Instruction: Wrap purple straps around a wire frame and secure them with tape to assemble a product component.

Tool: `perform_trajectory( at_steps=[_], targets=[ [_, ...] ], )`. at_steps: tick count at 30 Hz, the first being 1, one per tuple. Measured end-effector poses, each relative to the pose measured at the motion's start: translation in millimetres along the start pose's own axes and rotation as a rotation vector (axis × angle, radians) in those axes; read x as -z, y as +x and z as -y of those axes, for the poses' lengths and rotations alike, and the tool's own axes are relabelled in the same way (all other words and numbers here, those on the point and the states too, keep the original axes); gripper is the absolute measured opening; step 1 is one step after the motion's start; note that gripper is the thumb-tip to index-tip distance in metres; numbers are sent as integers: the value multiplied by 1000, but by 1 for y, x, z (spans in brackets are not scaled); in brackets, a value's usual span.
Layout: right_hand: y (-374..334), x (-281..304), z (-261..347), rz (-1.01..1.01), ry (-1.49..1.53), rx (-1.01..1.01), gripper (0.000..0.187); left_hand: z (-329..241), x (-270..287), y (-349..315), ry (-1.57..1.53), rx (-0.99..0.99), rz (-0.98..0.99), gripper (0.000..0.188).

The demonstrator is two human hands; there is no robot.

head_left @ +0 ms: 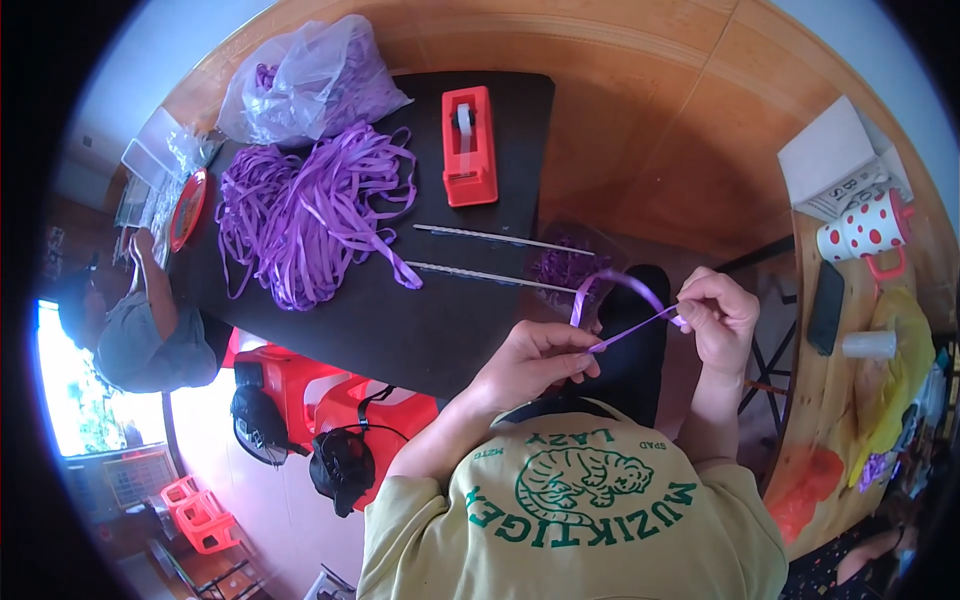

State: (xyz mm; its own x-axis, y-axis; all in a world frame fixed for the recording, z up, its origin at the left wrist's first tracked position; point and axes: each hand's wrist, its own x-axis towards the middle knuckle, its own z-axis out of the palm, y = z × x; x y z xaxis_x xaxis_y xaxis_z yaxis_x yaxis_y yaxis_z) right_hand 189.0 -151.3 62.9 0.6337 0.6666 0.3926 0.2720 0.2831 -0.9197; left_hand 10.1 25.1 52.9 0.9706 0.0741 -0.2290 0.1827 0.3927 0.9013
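A purple ribbon [638, 325] is stretched between my two hands, and a slack loop of it arches above the taut stretch. My left hand [540, 362] pinches one part between thumb and fingers. Higher up on the right, my right hand [718, 312] pinches the other part with its fingertips. Two thin metal rods [490, 275] lie side by side on the black table [400, 345], their ends sticking out past its right edge. Left of the rods spreads a big heap of purple ribbons [315, 215].
A red tape dispenser [470, 180] and a plastic bag [310, 80] of ribbon stand on the far tabletop. Below the rod ends is a container of purple pieces [565, 268]. Red stools [340, 410] hold black caps. A polka-dot cup [862, 228] and phone [825, 308] sit right. Another person [155, 340] sits left.
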Motion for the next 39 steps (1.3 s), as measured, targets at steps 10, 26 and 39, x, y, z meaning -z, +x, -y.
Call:
perform_trajectory(
  at_steps=[10, 26, 39],
  targets=[
    [-13, 19, 1, -198, -305, 36, 8, 17, -17, 18, -21, -77, -84, 17],
    [-29, -14, -32, 286, -200, -112, 43, 58, -18, 34, -231, -106, -218, 14],
    [23, -25, -69, 242, -573, 309, 23, 84, -13, 52, -307, -151, -436, 15]
  ],
)
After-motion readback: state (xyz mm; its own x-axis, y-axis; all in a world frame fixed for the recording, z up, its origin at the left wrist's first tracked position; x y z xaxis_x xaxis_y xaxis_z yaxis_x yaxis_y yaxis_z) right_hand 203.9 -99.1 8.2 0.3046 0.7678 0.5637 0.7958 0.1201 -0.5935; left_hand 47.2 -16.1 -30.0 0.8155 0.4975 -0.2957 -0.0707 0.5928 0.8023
